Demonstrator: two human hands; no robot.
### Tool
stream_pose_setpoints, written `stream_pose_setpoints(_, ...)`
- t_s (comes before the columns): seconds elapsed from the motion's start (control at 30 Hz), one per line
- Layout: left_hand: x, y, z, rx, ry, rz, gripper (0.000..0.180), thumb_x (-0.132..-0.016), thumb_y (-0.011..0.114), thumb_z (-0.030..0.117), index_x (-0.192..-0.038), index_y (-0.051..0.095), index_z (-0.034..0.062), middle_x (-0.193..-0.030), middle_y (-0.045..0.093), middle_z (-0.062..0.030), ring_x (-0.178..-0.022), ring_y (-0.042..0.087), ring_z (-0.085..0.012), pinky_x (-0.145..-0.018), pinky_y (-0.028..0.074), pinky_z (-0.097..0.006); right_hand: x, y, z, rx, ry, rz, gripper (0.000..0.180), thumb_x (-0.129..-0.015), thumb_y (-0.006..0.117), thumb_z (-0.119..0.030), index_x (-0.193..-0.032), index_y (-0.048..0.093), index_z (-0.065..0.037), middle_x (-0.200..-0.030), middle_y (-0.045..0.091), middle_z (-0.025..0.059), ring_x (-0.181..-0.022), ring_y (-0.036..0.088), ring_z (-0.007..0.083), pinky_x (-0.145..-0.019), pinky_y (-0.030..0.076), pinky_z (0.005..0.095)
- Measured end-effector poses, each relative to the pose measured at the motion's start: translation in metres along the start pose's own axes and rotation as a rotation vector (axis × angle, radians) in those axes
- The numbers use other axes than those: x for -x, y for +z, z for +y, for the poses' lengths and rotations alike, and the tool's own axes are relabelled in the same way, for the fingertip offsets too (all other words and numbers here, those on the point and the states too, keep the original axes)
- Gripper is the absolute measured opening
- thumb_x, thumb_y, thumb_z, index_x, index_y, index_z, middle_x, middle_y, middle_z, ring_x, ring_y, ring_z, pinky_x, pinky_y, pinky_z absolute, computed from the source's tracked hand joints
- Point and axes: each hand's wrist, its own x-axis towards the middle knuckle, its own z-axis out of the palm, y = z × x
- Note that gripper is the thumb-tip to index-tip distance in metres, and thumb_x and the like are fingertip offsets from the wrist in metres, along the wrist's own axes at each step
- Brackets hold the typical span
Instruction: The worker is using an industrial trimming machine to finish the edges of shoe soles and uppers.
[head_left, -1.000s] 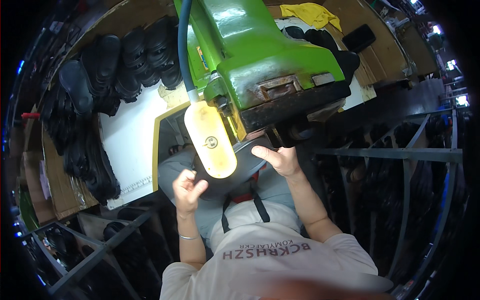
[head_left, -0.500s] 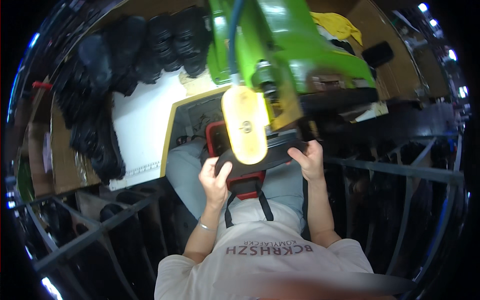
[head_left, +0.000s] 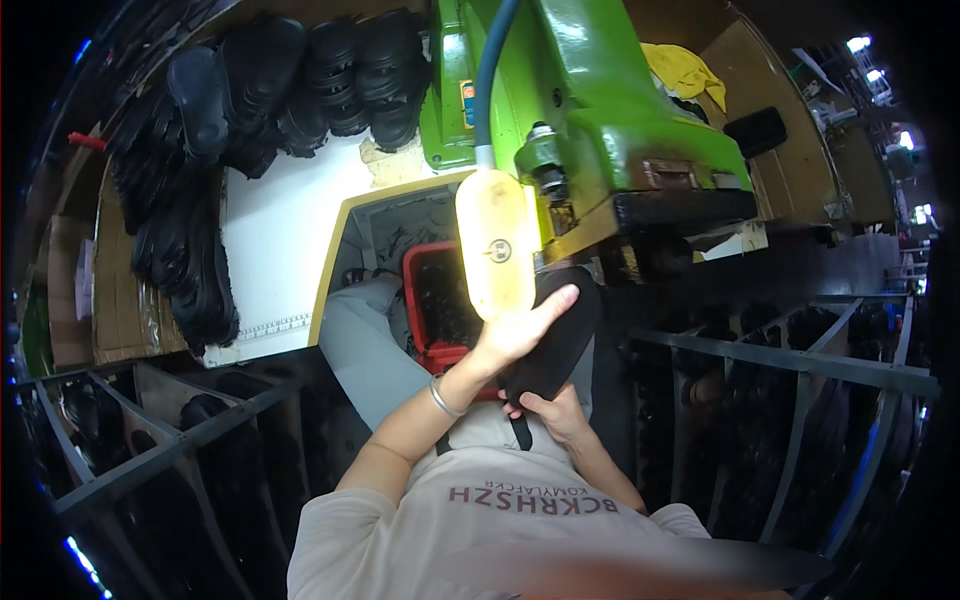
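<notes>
A long, dark shoe sole [head_left: 562, 340] is held slantwise over my lap, its rounded far end below the green machine [head_left: 610, 130]. My left hand [head_left: 515, 335] grips its left side, thumb stretched along the upper face; the fingers are partly hidden behind the yellow oval lamp [head_left: 497, 235]. At the near end my right hand [head_left: 553, 410] pinches the sole, with the thumb on top and fingertips showing at the left edge. Under my left forearm, a red bin [head_left: 412, 300] with dark contents sits between my legs.
Black shoes [head_left: 200, 100] line the far and left sides of the white worktop [head_left: 270, 240], which has a yellow edge. Metal racks [head_left: 800, 360] of dark shoes stand at both sides. A yellow cloth [head_left: 685, 72] lies in a cardboard box behind the machine.
The sole has turned from lying crosswise to slanting lengthwise. My left hand has moved right and farther up along it; my right hand has come down to its near end.
</notes>
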Motion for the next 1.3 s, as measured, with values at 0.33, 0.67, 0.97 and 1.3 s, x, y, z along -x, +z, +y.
stream_pose_setpoints(0.33, 0.016, -0.023, 0.002, 0.205, 0.051, 0.163, 0.016, -0.084, 0.062, 0.007, -0.095, 0.063, -0.0042, -0.083, 0.063, -0.0053, -0.073, 0.057, -0.0103, -0.069, 0.048, -0.024, 0.023, -0.026, -0.027, 0.020, 0.014, -0.049, 0.027, -0.083, 0.063, -0.003, -0.105, 0.053, 0.007, -0.090, 0.063, 0.0153, -0.075, 0.064, 0.0196, -0.067, 0.053, 0.0304)
stream_pose_setpoints(0.67, 0.025, -0.009, -0.002, 0.316, -0.059, -0.316, 0.031, -0.091, 0.055, 0.009, -0.116, 0.052, -0.0087, -0.104, 0.062, -0.0228, -0.089, 0.064, -0.0262, -0.082, 0.053, -0.037, 0.003, -0.127, -0.081, -0.260, -0.620, 0.246, 0.032, -0.089, 0.057, -0.014, -0.114, 0.045, 0.003, -0.097, 0.058, 0.0245, -0.076, 0.063, 0.0303, -0.061, 0.053, 0.0373)
stream_pose_setpoints(0.97, 0.023, -0.047, -0.027, 0.093, -0.177, -0.173, 0.021, -0.090, 0.058, 0.009, -0.105, 0.060, -0.0046, -0.092, 0.067, -0.0166, -0.077, 0.066, -0.0181, -0.072, 0.055, -0.030, -0.095, -0.237, -0.221, 0.073, -0.735, 1.069, 0.063, -0.080, 0.067, -0.018, -0.129, 0.032, 0.000, -0.067, 0.057, 0.0106, -0.044, 0.055, 0.0141, -0.034, 0.042, 0.0259)
stream_pose_setpoints(1.3, -0.108, -0.197, 0.034, -0.470, 0.519, 0.648, 0.020, -0.084, 0.063, 0.010, -0.101, 0.064, 0.0002, -0.095, 0.067, -0.0120, -0.086, 0.064, -0.0202, -0.076, 0.049, -0.029, -0.095, -0.225, -0.178, 0.141, -0.685, 1.171, 0.067, -0.088, 0.060, -0.036, -0.142, 0.028, -0.012, -0.048, 0.043, 0.0017, -0.031, 0.035, 0.0082, -0.028, 0.022, 0.0217)
